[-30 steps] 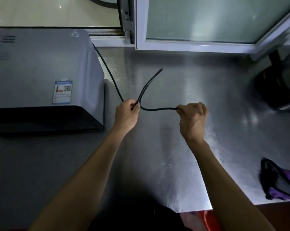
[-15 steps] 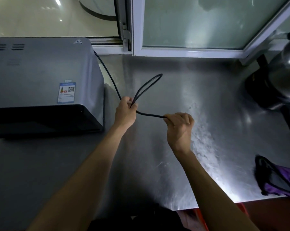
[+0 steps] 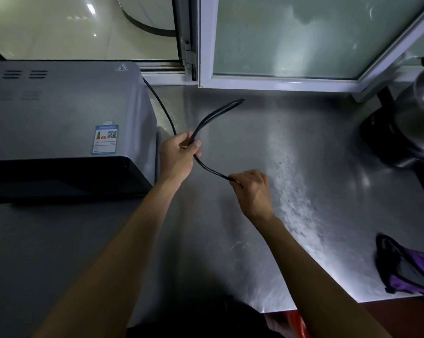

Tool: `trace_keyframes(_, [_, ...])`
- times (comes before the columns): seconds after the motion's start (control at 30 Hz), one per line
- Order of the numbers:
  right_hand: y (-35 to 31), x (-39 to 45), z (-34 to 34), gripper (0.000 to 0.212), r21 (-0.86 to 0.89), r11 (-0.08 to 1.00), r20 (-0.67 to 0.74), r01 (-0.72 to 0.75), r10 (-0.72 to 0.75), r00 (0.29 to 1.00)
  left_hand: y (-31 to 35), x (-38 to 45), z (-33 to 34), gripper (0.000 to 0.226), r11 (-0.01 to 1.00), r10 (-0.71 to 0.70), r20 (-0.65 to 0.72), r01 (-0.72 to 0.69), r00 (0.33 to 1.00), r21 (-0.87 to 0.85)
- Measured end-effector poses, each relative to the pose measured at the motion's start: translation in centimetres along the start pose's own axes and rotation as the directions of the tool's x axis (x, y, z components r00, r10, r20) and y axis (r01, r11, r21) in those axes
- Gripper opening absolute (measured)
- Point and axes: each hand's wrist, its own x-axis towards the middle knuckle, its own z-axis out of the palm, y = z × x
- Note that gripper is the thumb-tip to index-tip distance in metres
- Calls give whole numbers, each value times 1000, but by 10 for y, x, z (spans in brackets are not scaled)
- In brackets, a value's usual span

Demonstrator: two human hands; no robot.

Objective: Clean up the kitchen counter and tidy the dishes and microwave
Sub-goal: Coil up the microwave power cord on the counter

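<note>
Now, left hand (image 3: 178, 156): gripped folded cord (image 3: 207, 167) loop.
right hand (image 3: 252, 191): fingers curled round cord's end.
microwave (image 3: 59, 113): cord ran behind.

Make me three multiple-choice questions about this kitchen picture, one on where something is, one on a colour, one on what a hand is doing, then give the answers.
1. Where is the grey metal microwave?
A. left side of the steel counter
B. right side
C. on the floor

2. What colour is the thin power cord?
A. white
B. black
C. red

3. What is the left hand doing?
A. resting flat on the counter
B. pressing the microwave
C. gripping a folded loop of cord

Answers: 1 A, it stands left, by the window. 2 B, the cord is black throughout. 3 C, its fingers curl round the loop while the right hand holds the cord farther along.
</note>
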Motion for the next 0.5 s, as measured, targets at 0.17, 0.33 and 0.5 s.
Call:
trace_keyframes(0.17, [-13,9,-21,18,67,995,-218,77,-60,974,10,-7,2,30,998,54,-3,-54,999,-28])
trace_keyframes(0.33, [-36,22,-47,32,-3,988,-322,155,-148,935,7,-18,6,27,986,140,82,-147,987,81])
trace_keyframes(0.5, [-36,41,-40,45,-224,938,-83,265,-289,954,5,-28,3,28,929,255,164,-288,953,230])
